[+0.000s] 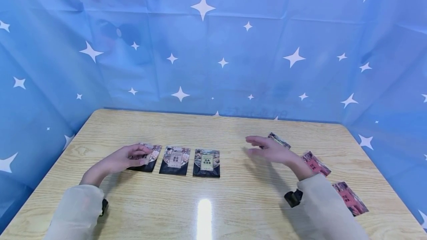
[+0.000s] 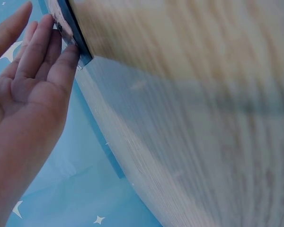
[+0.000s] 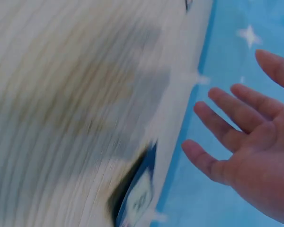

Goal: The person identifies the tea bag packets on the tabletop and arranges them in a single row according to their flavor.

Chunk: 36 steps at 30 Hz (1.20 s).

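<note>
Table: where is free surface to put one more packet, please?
Bare wood lies between the third dark packet and the right hand, and along the near table edge. It is crowded under the left hand and by the red packets on the right.

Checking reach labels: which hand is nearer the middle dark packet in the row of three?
Left. The left hand rests on the neighbouring packet beside the middle packet; the right hand hovers open farther right.
</note>
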### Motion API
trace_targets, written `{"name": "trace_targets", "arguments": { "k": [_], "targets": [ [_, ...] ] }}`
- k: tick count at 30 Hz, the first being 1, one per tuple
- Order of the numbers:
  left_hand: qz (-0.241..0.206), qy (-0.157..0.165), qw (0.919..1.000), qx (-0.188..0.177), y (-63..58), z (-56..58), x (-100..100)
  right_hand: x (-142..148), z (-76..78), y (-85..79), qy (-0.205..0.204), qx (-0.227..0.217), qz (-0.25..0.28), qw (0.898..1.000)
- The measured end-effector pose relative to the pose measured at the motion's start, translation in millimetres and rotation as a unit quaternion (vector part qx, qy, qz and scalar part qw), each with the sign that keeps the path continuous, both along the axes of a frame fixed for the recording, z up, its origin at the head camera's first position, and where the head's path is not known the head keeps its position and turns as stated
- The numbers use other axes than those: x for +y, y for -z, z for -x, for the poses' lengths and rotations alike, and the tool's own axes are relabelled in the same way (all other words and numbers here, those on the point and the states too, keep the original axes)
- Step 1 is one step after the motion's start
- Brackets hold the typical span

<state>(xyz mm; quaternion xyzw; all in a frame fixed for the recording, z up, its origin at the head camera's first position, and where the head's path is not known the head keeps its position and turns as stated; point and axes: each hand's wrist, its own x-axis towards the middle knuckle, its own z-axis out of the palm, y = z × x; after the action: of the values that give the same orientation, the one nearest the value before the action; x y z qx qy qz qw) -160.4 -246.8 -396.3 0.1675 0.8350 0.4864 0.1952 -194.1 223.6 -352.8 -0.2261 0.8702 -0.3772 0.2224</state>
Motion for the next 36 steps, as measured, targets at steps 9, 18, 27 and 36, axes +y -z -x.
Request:
{"name": "trace_targets", "arguments": {
  "k": [9, 18, 27, 36],
  "targets": [
    [-0.004, 0.018, 0.9995, 0.024, 2.5, 0.4, -1.5, 57.0, 8.6, -0.9, 0.072, -0.015, -0.022, 0.997],
    [-0.004, 0.002, 1.0, 0.002, -0.8, 0.0, 1.5, 78.1, 9.4, 8.4, 0.113, -0.042, -0.028, 0.992],
    [-0.008, 0.01, 0.9999, 0.008, 0.3, 0.6, 1.0, 82.3, 9.5, 16.9, 0.109, -0.053, -0.017, 0.992],
    [-0.002, -0.001, 1.0, -0.002, 1.0, 0.7, -0.2, 82.2, 10.2, 20.7, 0.104, -0.055, -0.014, 0.993]
  ]
}}
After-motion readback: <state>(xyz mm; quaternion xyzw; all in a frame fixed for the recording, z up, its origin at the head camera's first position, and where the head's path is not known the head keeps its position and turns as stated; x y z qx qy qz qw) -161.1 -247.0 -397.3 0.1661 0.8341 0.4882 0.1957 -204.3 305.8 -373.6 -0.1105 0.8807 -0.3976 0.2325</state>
